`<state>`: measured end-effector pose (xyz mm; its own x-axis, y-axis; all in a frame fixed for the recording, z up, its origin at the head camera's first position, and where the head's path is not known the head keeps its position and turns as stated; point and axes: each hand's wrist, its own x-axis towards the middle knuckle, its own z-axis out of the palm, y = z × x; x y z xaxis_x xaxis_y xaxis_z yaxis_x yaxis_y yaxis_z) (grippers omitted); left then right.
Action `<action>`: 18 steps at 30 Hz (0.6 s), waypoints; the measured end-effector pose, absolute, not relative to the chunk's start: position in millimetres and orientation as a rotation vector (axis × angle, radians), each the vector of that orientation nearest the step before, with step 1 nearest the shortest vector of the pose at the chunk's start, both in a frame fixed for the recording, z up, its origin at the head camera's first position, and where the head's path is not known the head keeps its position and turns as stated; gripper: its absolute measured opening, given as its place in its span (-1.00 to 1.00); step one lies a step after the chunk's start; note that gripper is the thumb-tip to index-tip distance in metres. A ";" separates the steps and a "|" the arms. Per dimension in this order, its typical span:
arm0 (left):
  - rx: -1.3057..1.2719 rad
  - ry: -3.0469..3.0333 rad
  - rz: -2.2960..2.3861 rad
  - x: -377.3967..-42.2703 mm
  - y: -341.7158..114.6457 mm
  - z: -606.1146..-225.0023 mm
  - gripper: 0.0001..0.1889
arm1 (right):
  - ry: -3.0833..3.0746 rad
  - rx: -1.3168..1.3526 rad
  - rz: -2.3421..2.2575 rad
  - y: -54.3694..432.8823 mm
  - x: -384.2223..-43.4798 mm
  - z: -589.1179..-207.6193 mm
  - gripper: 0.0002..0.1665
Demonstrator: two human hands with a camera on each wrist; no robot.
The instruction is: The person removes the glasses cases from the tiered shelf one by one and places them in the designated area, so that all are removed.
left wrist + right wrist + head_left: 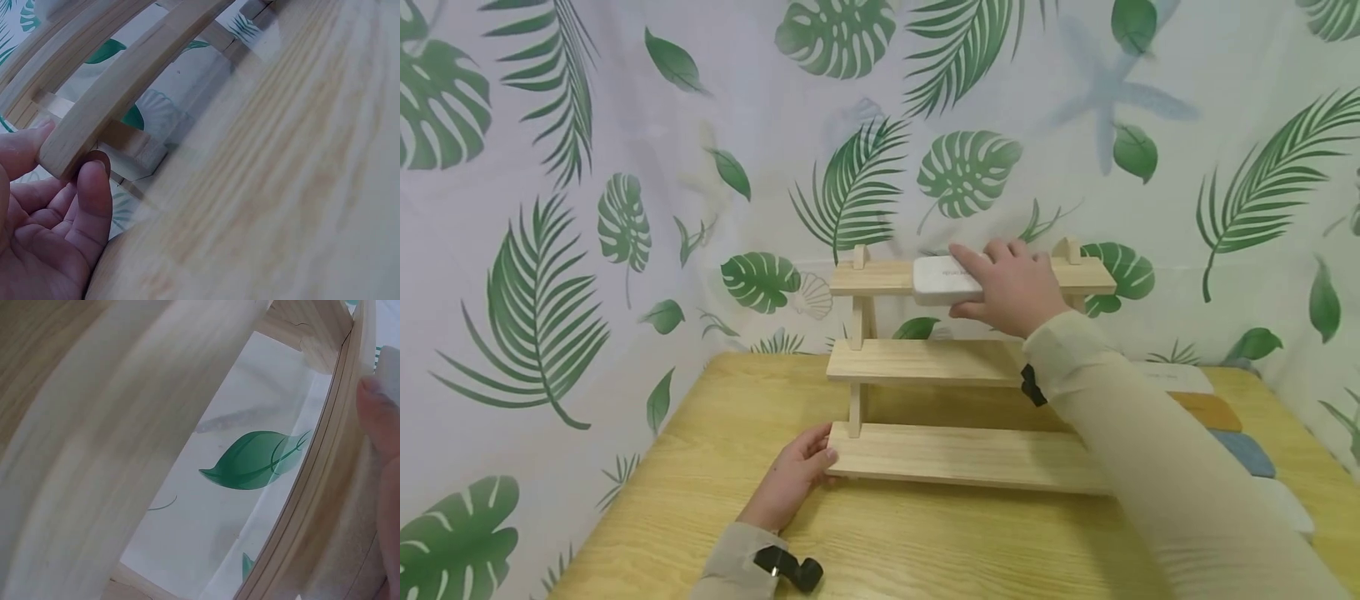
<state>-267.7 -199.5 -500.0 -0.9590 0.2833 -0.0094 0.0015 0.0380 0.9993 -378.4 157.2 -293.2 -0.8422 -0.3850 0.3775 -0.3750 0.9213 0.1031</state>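
A three-tier wooden display stand (925, 450) stands on the table. My left hand (792, 477) grips the left end of its lowest board, and in the left wrist view the thumb and fingers (95, 200) pinch the board's corner (69, 147) from above and below. Up at the top tier, my right hand (1017, 285) holds a white case (943, 282) with rounded corners and faint lettering. The case lies lengthwise along the top board (880, 277), overlapping its front edge in the head view. Only part of the right hand (386, 481) shows in the right wrist view, beside the board.
On the table's right side lie a white case (1176, 377), an orange case (1210, 410), a blue case (1246, 452) and another pale case (1288, 504), partly behind my right sleeve. A leaf-patterned curtain (737, 108) hangs behind the yellow wooden table (925, 542).
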 end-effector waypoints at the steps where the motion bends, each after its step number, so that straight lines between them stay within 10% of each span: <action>1: 0.292 2.104 2.026 -267.3 -199.5 -500.4 -0.34 | -2.688 0.563 -0.044 157.4 -378.0 -293.6 0.16; 18: 0.315 2.094 2.023 -267.7 -201.0 -500.1 -0.34 | -2.635 0.716 -0.068 164.6 -356.3 -290.9 0.11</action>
<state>-267.7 -201.0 -500.1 -0.9546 0.2980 -0.0040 0.0062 0.0332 0.9994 -356.3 164.6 -290.9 -0.7854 -0.4945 0.3723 -0.4746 0.8672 0.1508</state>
